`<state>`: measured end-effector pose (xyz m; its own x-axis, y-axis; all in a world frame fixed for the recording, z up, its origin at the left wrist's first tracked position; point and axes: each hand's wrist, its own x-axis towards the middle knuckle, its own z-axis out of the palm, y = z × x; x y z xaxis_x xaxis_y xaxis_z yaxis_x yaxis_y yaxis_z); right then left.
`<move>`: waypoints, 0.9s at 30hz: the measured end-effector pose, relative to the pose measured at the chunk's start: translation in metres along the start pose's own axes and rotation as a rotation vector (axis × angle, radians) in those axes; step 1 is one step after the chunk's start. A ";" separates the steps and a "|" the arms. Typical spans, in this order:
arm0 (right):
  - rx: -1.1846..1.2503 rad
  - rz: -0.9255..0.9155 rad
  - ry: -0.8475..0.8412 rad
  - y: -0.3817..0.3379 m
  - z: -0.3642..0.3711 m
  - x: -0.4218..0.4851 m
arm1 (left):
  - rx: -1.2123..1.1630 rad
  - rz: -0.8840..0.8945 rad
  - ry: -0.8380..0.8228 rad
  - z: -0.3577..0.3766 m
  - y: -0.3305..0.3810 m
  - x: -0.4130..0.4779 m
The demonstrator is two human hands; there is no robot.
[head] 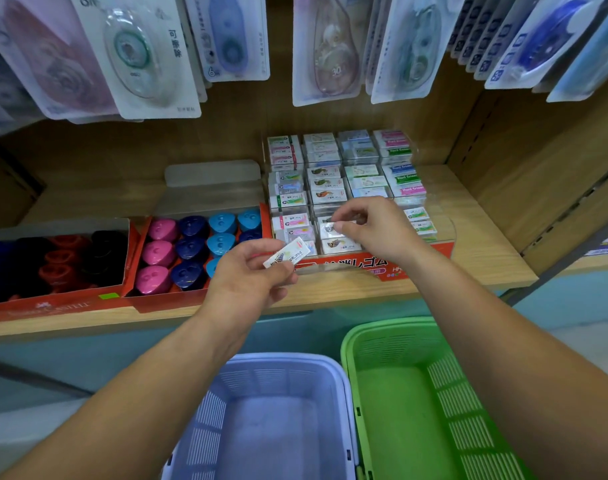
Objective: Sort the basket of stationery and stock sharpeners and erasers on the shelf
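Head view, forward-down, close over shelf (330,292)

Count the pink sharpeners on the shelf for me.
3 pink sharpeners, all in the left column of the red box: back one, middle one, front one. The left hand covers that box's near right corner, so more may be hidden.

matt wood, glossy plastic, shiny wrap
the shelf (475,261) is matt wood grain; the eraser (287,257) pinched in the left hand (247,275) has a shiny wrapper; the tray (446,233) is clear glossy plastic; the sharpeners (191,247) are smooth glossy plastic in cardboard boxes (70,304); the purple basket (268,362) and green basket (392,323) are matt slotted plastic.
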<state>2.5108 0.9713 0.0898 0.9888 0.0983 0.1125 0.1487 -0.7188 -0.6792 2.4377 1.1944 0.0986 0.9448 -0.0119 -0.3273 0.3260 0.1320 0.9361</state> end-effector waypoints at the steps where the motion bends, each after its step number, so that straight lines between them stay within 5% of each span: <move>1: -0.033 -0.023 -0.001 0.002 0.000 0.000 | -0.012 -0.001 0.012 0.000 0.001 0.001; 7: -0.086 -0.049 0.101 0.005 0.007 -0.014 | -0.077 -0.008 -0.008 -0.003 0.005 0.001; 15: 0.537 -0.054 -0.045 -0.036 0.035 -0.058 | -0.003 0.045 -0.083 0.004 0.005 -0.008; 23: 0.362 0.109 0.253 -0.015 0.004 -0.028 | 0.936 0.413 0.064 -0.012 0.008 -0.001; 27: 0.192 0.121 0.281 -0.007 0.007 -0.002 | 1.093 0.418 0.028 -0.015 0.005 0.002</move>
<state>2.5082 0.9808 0.0897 0.9608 -0.1918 0.2001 0.0575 -0.5685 -0.8206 2.4410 1.2104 0.1008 0.9885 -0.1455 0.0422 -0.1428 -0.8023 0.5795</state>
